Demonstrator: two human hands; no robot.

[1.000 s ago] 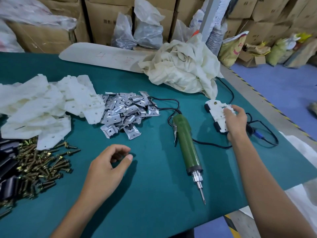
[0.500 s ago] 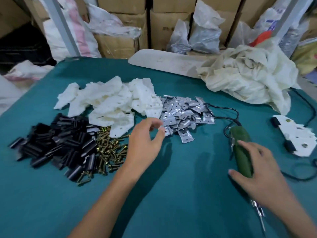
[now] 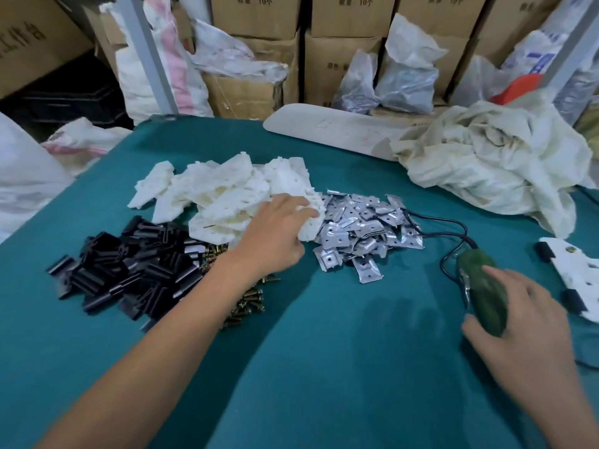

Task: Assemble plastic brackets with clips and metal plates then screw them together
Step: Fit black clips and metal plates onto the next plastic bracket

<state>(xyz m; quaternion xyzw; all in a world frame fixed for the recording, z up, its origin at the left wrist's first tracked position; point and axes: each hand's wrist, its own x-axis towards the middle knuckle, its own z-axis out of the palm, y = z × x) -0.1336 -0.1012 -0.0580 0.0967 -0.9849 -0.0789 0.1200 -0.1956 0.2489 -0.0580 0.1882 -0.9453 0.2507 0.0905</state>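
Table (image 3: 324, 384), teal-covered: you are working over four loose heaps on its left half. White plastic brackets (image 3: 227, 196) are lying farthest back; metal plates (image 3: 363, 228) are lying just to their right, touching them; black clips (image 3: 129, 270) are piled nearer you on the left; brass screws (image 3: 248, 303) are spilling out beside the clips, partly under your left forearm. Your left hand (image 3: 275, 238) is stretching over the screws, its fingertips (image 3: 308, 212) lying on the outermost bracket (image 3: 309, 229) at the right edge of the white heap, next to the plates; blur is hiding whether they are gripping it or only touching. Your right hand (image 3: 525, 332) is hovering at the green electric screwdriver (image 3: 483, 286), which is lying right of the plates with its black cable (image 3: 434, 220) looping back toward them; the fingers are spread and loosely bent, thumb to the tool's left, clamping nothing. An assembled bracket (image 3: 580, 280) with black clips fitted is lying at the right edge. A crumpled cream cloth (image 3: 492, 170), a long pale board (image 3: 330, 131) and cardboard boxes (image 3: 350, 27) are sitting behind.
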